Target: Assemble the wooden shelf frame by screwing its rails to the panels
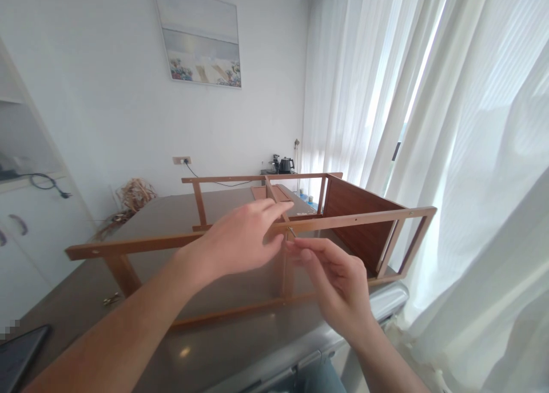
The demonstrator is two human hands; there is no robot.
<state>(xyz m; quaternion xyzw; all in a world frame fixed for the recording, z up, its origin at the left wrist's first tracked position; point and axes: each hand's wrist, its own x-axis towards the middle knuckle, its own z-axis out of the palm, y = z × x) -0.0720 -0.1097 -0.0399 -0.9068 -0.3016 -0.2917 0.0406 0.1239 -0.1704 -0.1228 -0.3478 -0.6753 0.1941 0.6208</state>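
Observation:
A brown wooden frame of thin rails lies on a dark grey table, with a solid wooden panel at its right end. My left hand grips the near top rail at its middle, fingers closed over it. My right hand is just below and right of it, thumb and forefinger pinched on a small metal screw at the rail's joint with an upright post.
Small metal fittings lie on the table at the left, and a dark tablet sits at the near left corner. Dried grass rests at the far edge. White curtains hang close on the right; a kettle stands behind.

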